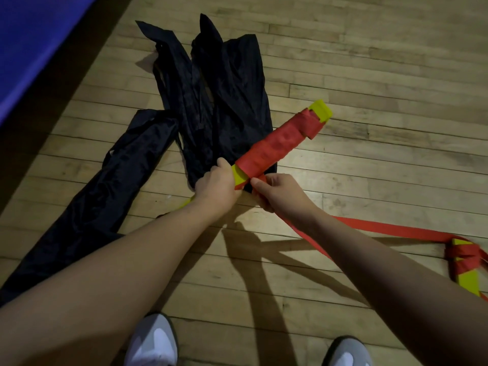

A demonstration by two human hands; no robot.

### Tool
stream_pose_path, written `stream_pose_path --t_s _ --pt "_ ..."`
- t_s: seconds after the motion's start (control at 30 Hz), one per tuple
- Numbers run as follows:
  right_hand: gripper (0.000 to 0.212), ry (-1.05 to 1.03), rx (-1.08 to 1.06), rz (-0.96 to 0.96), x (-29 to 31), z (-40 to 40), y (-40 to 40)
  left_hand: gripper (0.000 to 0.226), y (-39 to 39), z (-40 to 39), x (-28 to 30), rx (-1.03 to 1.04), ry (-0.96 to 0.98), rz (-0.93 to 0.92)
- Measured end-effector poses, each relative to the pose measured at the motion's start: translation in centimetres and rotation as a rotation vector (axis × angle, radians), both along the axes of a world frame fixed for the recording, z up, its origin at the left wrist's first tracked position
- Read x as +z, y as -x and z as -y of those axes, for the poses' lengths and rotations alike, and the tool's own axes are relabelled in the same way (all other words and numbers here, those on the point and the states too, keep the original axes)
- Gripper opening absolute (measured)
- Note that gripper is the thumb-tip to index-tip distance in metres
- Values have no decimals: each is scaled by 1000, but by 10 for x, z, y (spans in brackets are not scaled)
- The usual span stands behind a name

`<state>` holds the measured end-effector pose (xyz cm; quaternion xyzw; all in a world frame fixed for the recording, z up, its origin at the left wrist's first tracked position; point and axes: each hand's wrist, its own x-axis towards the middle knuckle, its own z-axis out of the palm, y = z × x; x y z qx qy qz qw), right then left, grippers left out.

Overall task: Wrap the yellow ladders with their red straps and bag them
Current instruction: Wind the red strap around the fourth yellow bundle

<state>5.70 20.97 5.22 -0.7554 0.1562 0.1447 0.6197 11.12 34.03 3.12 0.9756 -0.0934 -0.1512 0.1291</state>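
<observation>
White shoes are seen at the bottom edge on the wood floor, and both forearms are stretched forward above them. To the right, a second ladder bundle is left lying on the floor, only loosely bound, with red strap trailing from it toward the hands.

Further out, the near end of the ladder is gripped by the left hand, fingers curled round the yellow slats. The strap is pinched by the right hand just beside that end, where the last red turn meets bare yellow. The ladder is held raised and tilted, its far yellow tip pointing away to the right, and most of its length is already covered in red windings.

The wrapping step is judged to be in hand and nearly finished for this bundle. For the next move, the strap would need to be kept taut and carried round the near end, then its tail tucked or fastened so the windings do not slip.

Beyond the hands, black bags are spread crumpled on the floor, still to be filled. A blue mat is seen at the far left.
</observation>
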Motion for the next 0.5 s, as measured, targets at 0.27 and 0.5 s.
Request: stream_pose_path --t_s 0.27,0.5 --pt "40 5 -224 -89 -22 6 9 47 13 -9 -2 -347 -38 73" --pt "32 -66 -110 -115 -16 1 15 38 15 -27 -4 -200 296 -261"
